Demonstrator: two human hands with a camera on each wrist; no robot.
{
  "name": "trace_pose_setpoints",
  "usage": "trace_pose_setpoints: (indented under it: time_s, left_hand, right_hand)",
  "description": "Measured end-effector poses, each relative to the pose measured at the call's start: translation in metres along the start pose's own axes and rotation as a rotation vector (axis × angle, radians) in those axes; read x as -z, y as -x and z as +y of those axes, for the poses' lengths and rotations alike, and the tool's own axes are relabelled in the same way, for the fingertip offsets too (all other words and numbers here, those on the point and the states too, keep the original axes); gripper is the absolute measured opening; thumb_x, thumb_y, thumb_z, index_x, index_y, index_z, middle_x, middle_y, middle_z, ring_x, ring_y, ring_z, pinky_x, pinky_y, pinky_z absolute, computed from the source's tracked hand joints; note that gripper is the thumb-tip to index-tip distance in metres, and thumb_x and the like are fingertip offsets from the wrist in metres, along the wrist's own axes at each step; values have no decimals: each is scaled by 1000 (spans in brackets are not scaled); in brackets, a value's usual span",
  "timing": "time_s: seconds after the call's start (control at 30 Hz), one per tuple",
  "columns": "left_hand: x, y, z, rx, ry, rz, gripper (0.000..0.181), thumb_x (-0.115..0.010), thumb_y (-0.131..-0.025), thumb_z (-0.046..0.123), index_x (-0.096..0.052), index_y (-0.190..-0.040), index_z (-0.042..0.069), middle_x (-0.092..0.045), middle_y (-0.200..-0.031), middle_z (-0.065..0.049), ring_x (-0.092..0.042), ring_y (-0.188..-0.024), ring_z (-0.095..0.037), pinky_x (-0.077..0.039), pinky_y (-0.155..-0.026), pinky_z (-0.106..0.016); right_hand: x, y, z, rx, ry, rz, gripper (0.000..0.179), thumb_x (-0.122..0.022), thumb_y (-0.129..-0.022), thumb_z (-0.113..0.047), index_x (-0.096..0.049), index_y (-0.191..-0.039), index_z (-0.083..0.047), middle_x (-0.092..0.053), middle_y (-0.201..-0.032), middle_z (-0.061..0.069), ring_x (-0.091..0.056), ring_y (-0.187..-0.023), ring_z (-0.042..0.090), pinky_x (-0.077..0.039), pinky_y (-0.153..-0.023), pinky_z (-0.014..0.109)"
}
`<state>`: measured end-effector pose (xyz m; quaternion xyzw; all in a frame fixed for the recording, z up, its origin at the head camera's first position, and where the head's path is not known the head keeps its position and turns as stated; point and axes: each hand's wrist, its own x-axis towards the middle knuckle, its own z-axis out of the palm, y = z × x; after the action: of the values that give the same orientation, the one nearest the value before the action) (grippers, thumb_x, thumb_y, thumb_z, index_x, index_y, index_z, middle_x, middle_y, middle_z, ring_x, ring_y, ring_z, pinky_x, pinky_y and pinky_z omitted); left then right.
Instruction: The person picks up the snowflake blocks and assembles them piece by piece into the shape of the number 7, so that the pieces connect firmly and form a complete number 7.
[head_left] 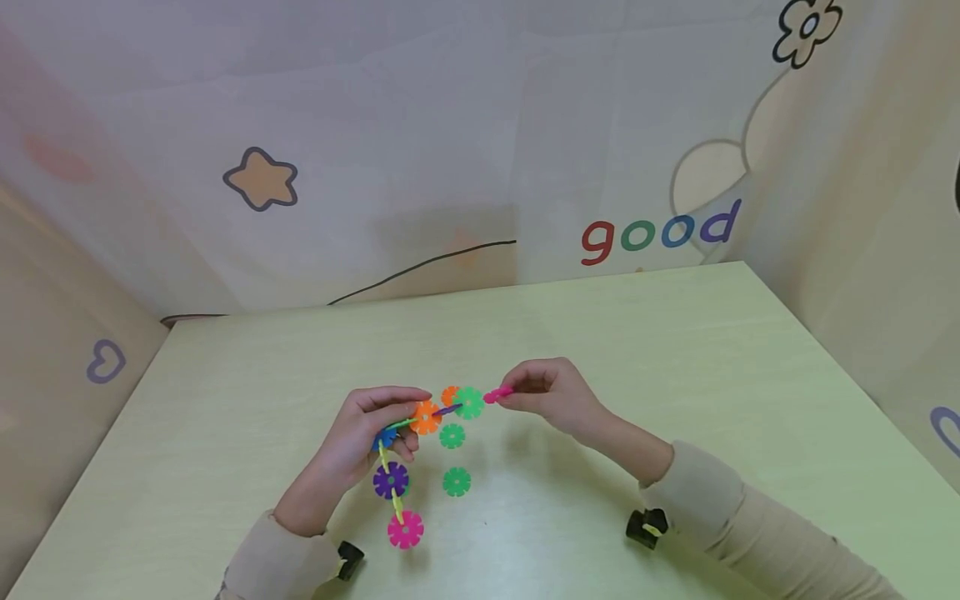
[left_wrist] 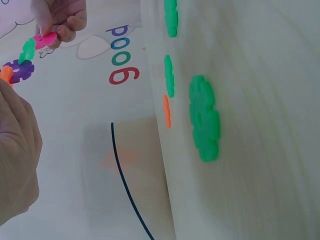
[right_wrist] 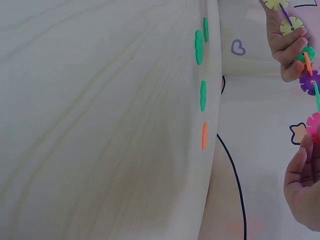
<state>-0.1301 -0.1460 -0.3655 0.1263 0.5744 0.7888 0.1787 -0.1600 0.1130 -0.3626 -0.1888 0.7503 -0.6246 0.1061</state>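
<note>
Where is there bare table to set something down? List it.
On the pale wood-grained tabletop: between the right hand and the right edge; between the left hand and the left edge; and along the far printed backdrop. It's crowded between the hands, with loose green notched plastic discs around the multicoloured disc chain.

Up in the head view, we lose part of the blue disc (head_left: 385,439) behind the left hand (head_left: 351,435)! The right hand (head_left: 564,400) covers one end of the pinched pink disc (head_left: 492,396), and the chain's green disc (head_left: 472,403) masks part of a loose orange disc (head_left: 449,394). That dark speck (head_left: 485,523) on the worktop (head_left: 555,533)? Too small for us! Each wrist view crops its own hand at the side, and a heart (head_left: 947,429) runs off our head view's right edge.
</note>
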Motion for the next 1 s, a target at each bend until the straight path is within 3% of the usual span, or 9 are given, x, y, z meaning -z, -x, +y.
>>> trace_pose_setpoints:
  time_s: [0.2, 0.37, 0.5, 0.63, 0.7, 0.87, 1.0]
  left_hand:
    - [-3, -1, 0, 12, -12, 9, 23, -51, -91, 2, -71, -93, 13, -63, -66, -7, -61, -49, -12, -52, -50, -25]
    - [-4, -1, -1, 31, -8, 26, 20, -52, -90, 3, -71, -94, 10, -62, -73, -7, -60, -50, -13, -52, -49, -25]
    - [-4, 1, -1, 22, -84, -3, 18, -60, -84, 1, -71, -95, 12, -63, -78, -5, -60, -52, -13, -52, -50, -26]
    - [-3, 3, 0, 7, -159, -62, 28, -67, -76, -4, -71, -95, 17, -66, -83, -4, -61, -55, -13, -53, -54, -27]
    - [-2, 3, 0, -4, -157, -78, 30, -66, -77, -4, -71, -95, 18, -66, -85, -4, -63, -57, -14, -54, -57, -28]
    - [-2, 1, -3, -28, -156, -70, 30, -59, -83, -4, -70, -99, 19, -65, -77, -7, -66, -63, -17, -54, -63, -32]
    - [-3, -1, -6, -15, -175, -64, 27, -54, -87, -2, -68, -102, 15, -63, -71, -6, -62, -57, -14, -53, -56, -27]
  right_hand:
    - [-2, 1, 0, 34, 0, -12, 11, -68, -78, 2, -65, -88, 6, -65, -84, 10, -62, -76, 25, -53, -70, 27]
    - [-3, 2, 1, 58, -2, 6, 8, -68, -77, 3, -66, -85, 5, -65, -81, 9, -61, -77, 35, -53, -70, 30]
    - [-4, 4, 2, 75, -19, 22, 6, -68, -77, 4, -66, -83, 4, -65, -80, 8, -59, -79, 41, -53, -70, 31]
    - [-4, 5, 3, 98, -26, 22, 6, -67, -77, 5, -66, -83, 5, -65, -81, 10, -62, -77, 35, -53, -71, 30]
    - [-4, 5, 4, 105, -26, 21, 6, -67, -77, 5, -66, -82, 5, -65, -81, 11, -63, -75, 29, -53, -71, 32]
    - [-4, 6, 5, 102, -20, 29, 4, -67, -77, 4, -66, -82, 4, -64, -80, 11, -62, -74, 30, -53, -70, 33]
    - [-5, 8, 5, 89, -7, 33, 4, -68, -78, 2, -66, -82, 3, -65, -81, 10, -61, -76, 34, -53, -70, 36]
